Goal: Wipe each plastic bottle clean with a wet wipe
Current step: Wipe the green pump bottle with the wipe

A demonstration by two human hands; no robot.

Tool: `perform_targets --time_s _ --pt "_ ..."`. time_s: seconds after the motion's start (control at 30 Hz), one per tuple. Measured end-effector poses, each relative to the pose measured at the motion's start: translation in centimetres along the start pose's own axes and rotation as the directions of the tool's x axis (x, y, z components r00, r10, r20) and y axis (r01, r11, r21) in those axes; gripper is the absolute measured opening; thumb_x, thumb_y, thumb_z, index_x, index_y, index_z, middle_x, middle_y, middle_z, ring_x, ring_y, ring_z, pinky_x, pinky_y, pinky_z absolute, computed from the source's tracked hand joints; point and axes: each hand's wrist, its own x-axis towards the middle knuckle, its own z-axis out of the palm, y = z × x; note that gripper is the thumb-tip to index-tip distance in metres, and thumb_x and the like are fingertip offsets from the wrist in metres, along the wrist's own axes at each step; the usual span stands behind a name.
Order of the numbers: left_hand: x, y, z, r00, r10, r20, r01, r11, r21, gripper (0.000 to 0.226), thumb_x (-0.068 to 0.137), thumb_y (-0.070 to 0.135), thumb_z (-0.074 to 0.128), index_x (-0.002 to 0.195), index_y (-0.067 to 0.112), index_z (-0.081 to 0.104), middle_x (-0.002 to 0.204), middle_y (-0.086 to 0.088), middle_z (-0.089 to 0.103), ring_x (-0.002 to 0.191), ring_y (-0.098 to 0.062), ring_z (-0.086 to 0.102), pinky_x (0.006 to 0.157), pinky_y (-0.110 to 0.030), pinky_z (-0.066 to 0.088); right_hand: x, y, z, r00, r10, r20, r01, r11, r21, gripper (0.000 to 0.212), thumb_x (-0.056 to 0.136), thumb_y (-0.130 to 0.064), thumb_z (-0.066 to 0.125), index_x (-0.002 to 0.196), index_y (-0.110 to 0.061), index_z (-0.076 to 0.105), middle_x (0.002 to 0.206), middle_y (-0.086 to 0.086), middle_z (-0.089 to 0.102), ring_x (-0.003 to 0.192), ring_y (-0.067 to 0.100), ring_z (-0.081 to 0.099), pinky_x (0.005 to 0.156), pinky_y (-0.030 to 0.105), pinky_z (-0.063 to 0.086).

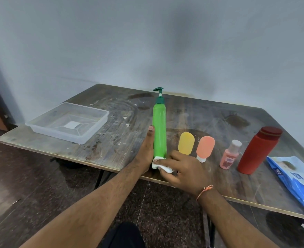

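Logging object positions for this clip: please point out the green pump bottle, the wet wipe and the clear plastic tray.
green pump bottle (159, 129): head view, middle of its green body.
wet wipe (162, 166): head view, white fold under the bottle's base.
clear plastic tray (94, 130): head view, its near right wall.

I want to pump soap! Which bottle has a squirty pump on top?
The tall green bottle, held by the left hand. It alone has a dark green pump; the yellow, orange, pink and red bottles have plain caps or none showing.

On the blue wipes pack, white lettering, seemingly "mee"; other labels too blurred.
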Motion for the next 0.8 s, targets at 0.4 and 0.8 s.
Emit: perform_targets --time_s 0.4,0.8 --pt "0.33 -0.3 0.02 0.998 -0.006 0.068 0.005 1.0 0.015 0.096 0.085 0.087 0.051 0.127 0.002 0.066 0.105 -0.017 0.072 0.097 -0.031 0.066 0.088 -0.047 0.053 0.35 -0.08 -0.17 0.979 0.083 -0.187 -0.103 0.99 -0.099 0.033 0.103 -0.038 0.063 0.135 -0.038 0.074 0.086 -0.009 0.053 0.07 0.004 0.037 0.064 0.015 0.023" --pt "0.37 -0.41 -0.28 0.999 -0.018 0.032 0.018 1.0 0.006 0.11 0.072 0.099 0.049 0.123 0.004 0.07 0.116 -0.03 0.072 0.104 -0.045 0.07 0.098 -0.064 0.053 -0.04 0.04 0.32 0.994 -0.009 -0.108 0.0 0.996 -0.087 0.028 0.099 -0.039 0.072 0.126 -0.045 0.076 0.086 -0.009 0.059 0.071 0.012 0.058 0.055 0.031 0.047"
